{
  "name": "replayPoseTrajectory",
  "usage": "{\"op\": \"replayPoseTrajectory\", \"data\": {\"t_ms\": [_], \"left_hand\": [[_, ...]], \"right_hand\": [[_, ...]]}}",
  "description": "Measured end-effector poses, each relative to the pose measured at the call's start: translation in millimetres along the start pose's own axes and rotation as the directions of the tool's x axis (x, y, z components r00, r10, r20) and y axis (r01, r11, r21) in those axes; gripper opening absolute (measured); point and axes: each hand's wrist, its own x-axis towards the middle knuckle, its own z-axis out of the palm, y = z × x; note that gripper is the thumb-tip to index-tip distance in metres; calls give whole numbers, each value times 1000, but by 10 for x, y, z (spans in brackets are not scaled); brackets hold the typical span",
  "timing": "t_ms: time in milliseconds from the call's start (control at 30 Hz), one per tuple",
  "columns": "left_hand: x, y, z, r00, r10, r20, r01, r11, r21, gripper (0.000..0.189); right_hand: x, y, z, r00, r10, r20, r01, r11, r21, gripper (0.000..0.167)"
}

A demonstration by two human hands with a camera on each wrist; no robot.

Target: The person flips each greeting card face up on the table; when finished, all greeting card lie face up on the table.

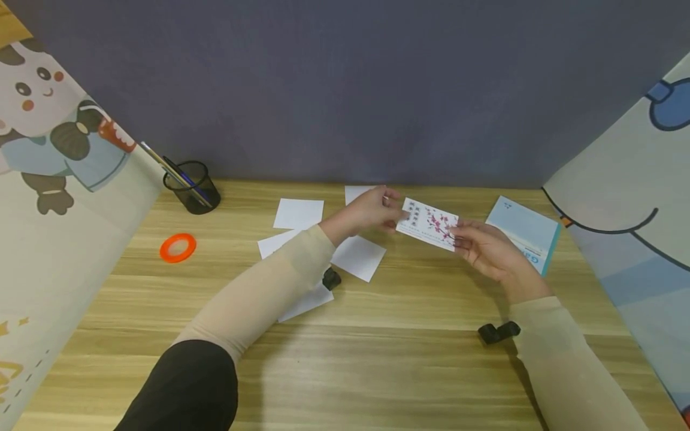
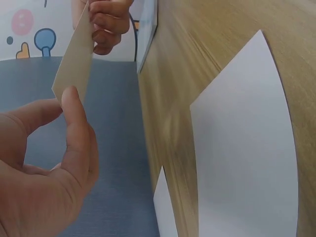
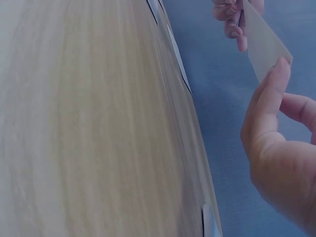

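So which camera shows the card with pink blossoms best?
The head view: the card faces it, so its blossoms and dark writing show. The left wrist view catches only a plain, pale side at a steep slant; the right wrist view shows a pale side slantwise, with no print visible.

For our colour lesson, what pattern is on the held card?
The card shows pink blossoms on white, best in the head view.

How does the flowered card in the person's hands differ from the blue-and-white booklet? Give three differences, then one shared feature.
The left hand and right hand hold the flowered card up; the booklet lies on the table.
The card shows pink blossoms; the booklet is largely pale blue.
The card looks smaller than the booklet.
Both bear printing.
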Motion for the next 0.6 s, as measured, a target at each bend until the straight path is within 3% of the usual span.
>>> {"op": "replayPoseTrajectory", "data": {"t_ms": [300, 600], "left_hand": [[45, -58, 14, 999, -39, 2, 39, 997, 69, 62], [98, -129, 45, 999, -45, -1, 45, 994, 95, 56]], "right_hand": [[38, 49, -18, 1000, -15, 4, 15, 1000, 17, 14], [61, 79, -17, 999, 1, -33, -3, 999, -37, 11]]}}
